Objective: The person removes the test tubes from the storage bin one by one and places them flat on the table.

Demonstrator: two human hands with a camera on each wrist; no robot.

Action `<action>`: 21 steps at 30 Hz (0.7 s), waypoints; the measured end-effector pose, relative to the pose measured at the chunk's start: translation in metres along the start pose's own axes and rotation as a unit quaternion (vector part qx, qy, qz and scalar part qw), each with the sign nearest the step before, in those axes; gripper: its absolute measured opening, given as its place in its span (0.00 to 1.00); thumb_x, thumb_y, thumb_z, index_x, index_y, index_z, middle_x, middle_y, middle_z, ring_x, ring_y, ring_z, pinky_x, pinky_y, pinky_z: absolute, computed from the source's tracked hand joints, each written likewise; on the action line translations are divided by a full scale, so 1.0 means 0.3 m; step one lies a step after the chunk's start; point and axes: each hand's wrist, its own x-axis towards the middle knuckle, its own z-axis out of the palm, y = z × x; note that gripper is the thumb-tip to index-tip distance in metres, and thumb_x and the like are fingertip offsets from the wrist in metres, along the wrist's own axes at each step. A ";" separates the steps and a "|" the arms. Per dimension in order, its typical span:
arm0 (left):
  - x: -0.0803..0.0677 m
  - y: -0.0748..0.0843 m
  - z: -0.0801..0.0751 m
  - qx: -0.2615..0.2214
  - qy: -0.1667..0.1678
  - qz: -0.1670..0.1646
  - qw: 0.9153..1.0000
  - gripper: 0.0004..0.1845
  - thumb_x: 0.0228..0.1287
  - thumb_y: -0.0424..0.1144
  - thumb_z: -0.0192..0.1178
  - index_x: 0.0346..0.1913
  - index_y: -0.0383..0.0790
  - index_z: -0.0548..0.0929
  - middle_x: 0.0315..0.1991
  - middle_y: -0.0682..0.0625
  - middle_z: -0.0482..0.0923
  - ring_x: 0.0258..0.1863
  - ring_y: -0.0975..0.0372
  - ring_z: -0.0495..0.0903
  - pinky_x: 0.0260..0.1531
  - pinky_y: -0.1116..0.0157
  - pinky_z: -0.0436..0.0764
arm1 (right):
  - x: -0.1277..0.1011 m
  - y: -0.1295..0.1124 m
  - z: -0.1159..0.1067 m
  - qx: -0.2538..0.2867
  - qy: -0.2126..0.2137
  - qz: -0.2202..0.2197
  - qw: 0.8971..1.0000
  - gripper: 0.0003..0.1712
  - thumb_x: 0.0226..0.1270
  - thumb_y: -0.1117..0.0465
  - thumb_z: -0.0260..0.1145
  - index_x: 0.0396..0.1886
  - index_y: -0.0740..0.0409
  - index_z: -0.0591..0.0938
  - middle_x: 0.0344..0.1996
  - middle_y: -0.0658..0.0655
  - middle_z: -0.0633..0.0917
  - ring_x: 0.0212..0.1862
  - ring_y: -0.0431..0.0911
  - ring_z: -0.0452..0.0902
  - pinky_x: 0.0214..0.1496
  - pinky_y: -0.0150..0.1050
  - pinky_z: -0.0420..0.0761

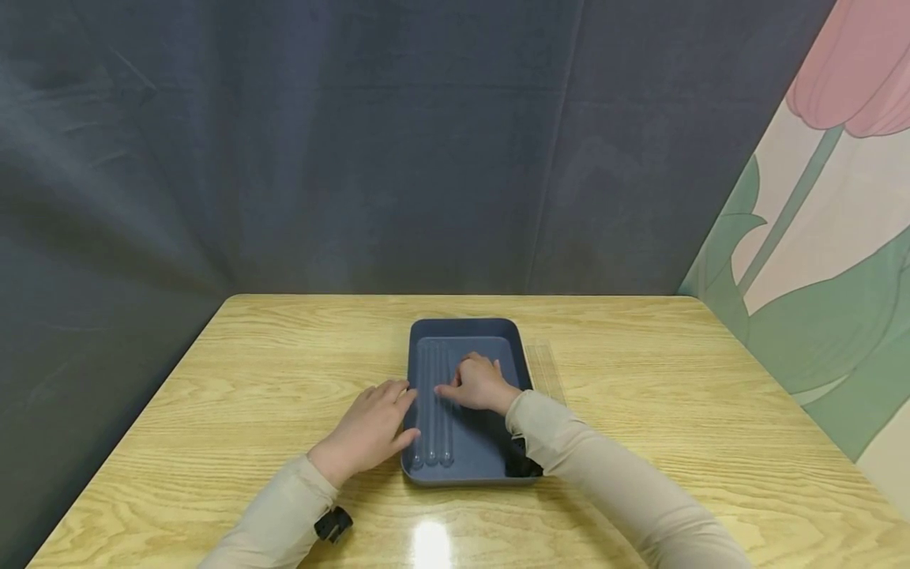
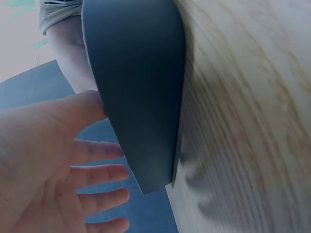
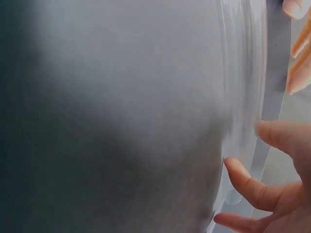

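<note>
A dark blue-grey tray [image 1: 490,466] lies on the table with three long clear test tubes [image 1: 431,442] side by side along its left part, rounded ends toward me. My right hand [image 1: 479,383] reaches into the tray. Its thumb and fingers lie either side of the rightmost tube, and the right wrist view shows the fingertips [image 3: 228,164] at that tube's edge. My left hand [image 1: 373,423] is beside the tray's left wall [image 2: 136,87], fingers spread and fairly straight, fingertips right at the rim. It holds nothing.
More clear tubes or rods [image 1: 543,367] lie on the wooden table [image 1: 284,356] just right of the tray, partly behind my right forearm. A dark curtain [image 1: 426,158] stands behind the table, and a flower-painted wall [image 1: 839,276] is at the right.
</note>
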 end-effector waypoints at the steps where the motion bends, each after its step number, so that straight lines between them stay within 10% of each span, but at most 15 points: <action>1: 0.001 -0.001 0.001 0.002 0.003 -0.001 1.000 0.30 0.63 0.49 0.59 0.61 0.31 0.72 0.63 0.37 0.68 0.64 0.46 0.67 0.63 0.45 0.67 | 0.000 0.000 0.000 0.001 0.000 -0.001 1.000 0.24 0.60 0.46 0.65 0.11 0.55 0.78 0.48 0.60 0.79 0.57 0.57 0.70 0.65 0.72 0.53; 21: 0.009 -0.016 0.035 0.040 0.041 0.014 0.998 0.26 0.64 0.50 0.57 0.57 0.32 0.76 0.59 0.40 0.73 0.61 0.47 0.70 0.62 0.48 0.69 | 0.010 -0.002 0.010 0.010 0.016 0.017 1.000 0.25 0.59 0.50 0.64 0.07 0.57 0.77 0.58 0.65 0.75 0.65 0.59 0.65 0.68 0.69 0.51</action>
